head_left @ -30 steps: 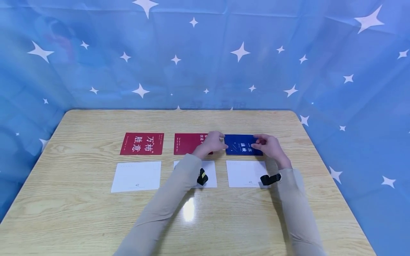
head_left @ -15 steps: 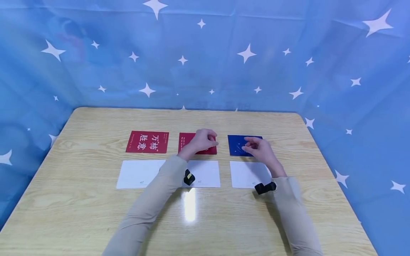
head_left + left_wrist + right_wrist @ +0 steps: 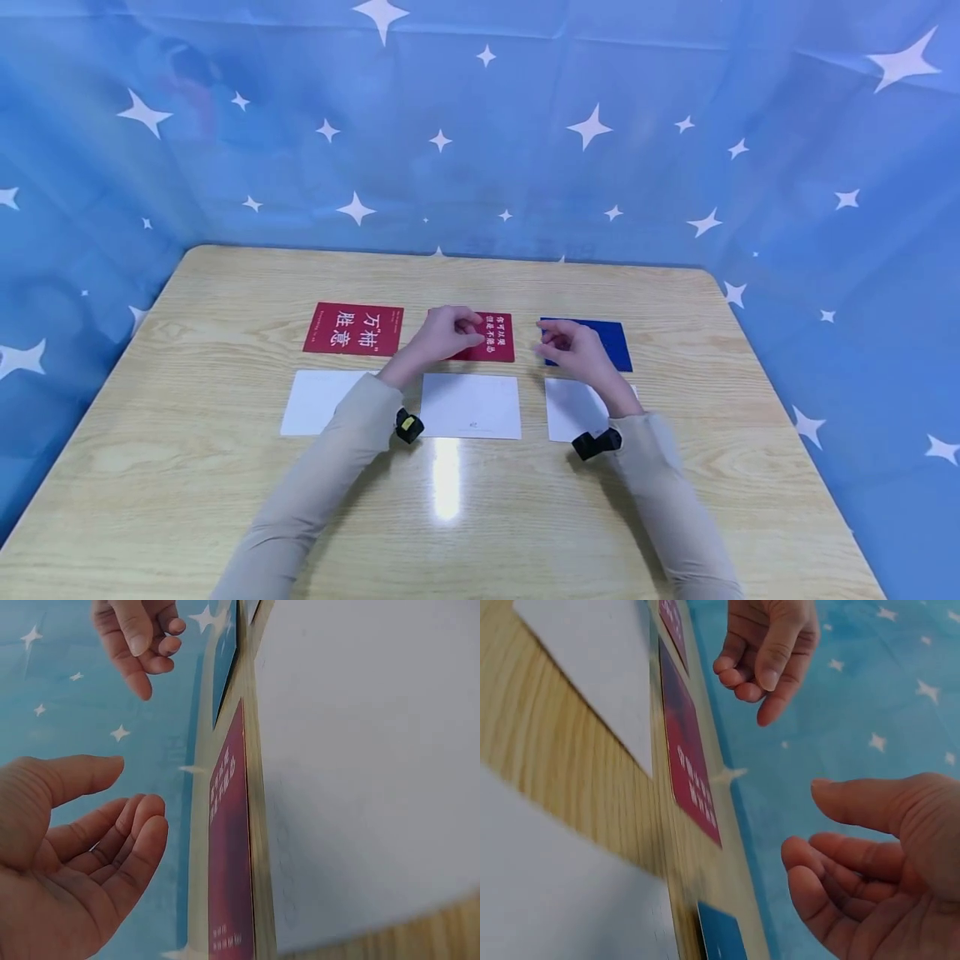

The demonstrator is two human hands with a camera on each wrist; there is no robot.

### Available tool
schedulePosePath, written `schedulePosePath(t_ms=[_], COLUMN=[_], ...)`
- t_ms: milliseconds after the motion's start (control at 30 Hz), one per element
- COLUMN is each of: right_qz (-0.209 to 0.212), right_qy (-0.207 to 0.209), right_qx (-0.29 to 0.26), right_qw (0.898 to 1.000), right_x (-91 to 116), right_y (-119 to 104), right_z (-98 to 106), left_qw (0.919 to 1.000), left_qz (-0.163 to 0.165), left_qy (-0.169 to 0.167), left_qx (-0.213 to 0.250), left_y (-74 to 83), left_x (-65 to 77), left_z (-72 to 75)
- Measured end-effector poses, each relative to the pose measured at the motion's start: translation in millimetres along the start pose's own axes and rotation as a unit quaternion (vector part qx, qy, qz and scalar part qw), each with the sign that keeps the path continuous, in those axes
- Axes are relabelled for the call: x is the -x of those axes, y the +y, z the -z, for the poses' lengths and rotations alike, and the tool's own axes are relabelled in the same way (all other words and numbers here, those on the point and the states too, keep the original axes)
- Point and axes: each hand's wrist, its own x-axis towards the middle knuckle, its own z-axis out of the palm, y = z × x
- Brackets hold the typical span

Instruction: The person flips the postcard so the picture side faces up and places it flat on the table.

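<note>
My left hand [image 3: 441, 335] hovers over the left part of the middle red card [image 3: 497, 337], thumb and fingers apart with nothing between them, as the left wrist view shows. Over the left end of the blue card [image 3: 617, 343] is my right hand [image 3: 579, 352], its fingers loosely bent and holding nothing. That hand hides most of the blue card's print. White characters stand on the middle red card, partly covered by the left hand. Both hands appear raised off the cards in the wrist views.
Another red card [image 3: 354, 328] lies at the left of the back row. In front are three white cards: a left one [image 3: 318, 400], a middle one [image 3: 471, 405] and a right one [image 3: 564, 408]. A blue star-patterned cloth [image 3: 480, 125] hangs behind the wooden table [image 3: 525, 517].
Both hands have moved left. The fingers, earlier at the blue card's two ends, have come away from it; the blue card stays on the table. The head view has shifted slightly.
</note>
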Motion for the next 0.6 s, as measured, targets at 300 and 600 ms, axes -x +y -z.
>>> schedulePosePath(t_ms=[300, 600], right_qz=[0.058, 0.118], right_qy=[-0.036, -0.104], right_qx=[-0.021, -0.047], right_qw=[0.997, 0.986], right_x=[-6.3, -13.7], right_y=[-21.9, -50.7], right_z=[-29.2, -66.1], left_qw=[0.9994, 0.9974], left_qz=[-0.028, -0.048], left_qy=[0.014, 0.040], left_qx=[-0.016, -0.035], left_y=[-20.8, -39.4], left_x=[26.5, 54.5], left_z=[22.5, 44.6])
